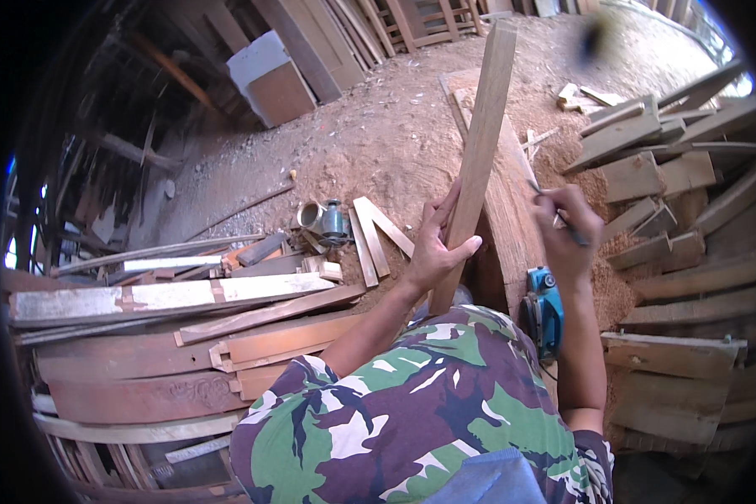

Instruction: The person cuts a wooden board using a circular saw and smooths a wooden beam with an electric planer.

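My left hand (441,239) is closed round a long squared wooden beam (485,118), thumb on its near face and fingers on the far side. The beam slants up and away from my lap. To the right, my right hand (571,220) pinches a slim dark pencil (576,232), its point facing the beam but apart from it. Beneath both hands runs a wide wooden plank (512,185), which serves as a bench. A teal electric planer (544,307) rests beside my right forearm.
Stacked boards (286,344) and a carved panel (164,399) lie at the left. Near them stand a blue-green power tool (334,220) and a pale cup-like container (310,216). Wood offcuts (634,176) pile up on the right. Sawdust covers the ground (353,118). A blurred dark thing hangs at upper right.
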Demonstrator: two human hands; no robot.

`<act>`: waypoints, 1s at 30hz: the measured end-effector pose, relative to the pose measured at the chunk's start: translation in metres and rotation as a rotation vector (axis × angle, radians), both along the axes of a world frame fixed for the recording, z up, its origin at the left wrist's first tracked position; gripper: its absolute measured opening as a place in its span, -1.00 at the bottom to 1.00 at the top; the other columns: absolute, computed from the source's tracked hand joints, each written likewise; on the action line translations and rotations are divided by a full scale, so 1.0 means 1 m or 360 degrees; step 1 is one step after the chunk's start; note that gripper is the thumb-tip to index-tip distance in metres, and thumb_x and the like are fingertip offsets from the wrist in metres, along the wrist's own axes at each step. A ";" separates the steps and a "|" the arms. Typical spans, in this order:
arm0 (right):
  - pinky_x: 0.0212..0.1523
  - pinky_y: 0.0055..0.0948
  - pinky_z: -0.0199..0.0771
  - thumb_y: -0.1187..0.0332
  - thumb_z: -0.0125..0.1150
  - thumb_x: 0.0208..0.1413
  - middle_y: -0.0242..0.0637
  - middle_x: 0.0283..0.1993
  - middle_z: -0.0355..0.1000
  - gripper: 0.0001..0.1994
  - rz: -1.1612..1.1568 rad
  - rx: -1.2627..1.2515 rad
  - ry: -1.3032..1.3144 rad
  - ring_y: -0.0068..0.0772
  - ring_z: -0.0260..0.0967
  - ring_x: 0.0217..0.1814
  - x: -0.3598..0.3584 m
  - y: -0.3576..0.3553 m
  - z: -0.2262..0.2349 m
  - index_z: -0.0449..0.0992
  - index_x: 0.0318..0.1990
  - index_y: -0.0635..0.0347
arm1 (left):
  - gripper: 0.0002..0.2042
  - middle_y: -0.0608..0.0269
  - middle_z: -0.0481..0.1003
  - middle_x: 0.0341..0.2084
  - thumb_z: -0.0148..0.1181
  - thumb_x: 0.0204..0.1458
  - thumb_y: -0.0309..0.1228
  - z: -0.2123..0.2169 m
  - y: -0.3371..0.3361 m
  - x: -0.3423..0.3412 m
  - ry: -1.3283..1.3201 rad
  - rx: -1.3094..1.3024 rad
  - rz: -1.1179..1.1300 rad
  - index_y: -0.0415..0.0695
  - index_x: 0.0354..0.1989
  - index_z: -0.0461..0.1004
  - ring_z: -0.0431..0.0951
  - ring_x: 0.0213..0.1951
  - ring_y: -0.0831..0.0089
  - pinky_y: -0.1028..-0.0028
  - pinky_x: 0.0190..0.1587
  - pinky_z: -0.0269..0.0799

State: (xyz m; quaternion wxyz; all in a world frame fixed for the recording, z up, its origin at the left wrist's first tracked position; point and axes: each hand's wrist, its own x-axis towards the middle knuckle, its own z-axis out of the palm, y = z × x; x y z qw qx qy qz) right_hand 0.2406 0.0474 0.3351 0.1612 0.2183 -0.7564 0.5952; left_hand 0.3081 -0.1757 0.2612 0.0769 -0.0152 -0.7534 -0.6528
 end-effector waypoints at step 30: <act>-0.01 -0.51 0.53 0.48 0.17 0.40 -0.24 -0.03 0.59 -0.78 -0.0285 0.0300 -0.1039 -0.50 0.50 -0.04 -0.011 0.027 -0.119 0.57 0.08 0.40 | 0.11 -0.16 0.24 0.46 0.44 0.12 -0.11 -0.346 -0.351 0.087 -0.1213 -0.0130 0.1978 -0.14 0.63 -0.31 0.43 0.34 0.09 0.22 0.38 0.33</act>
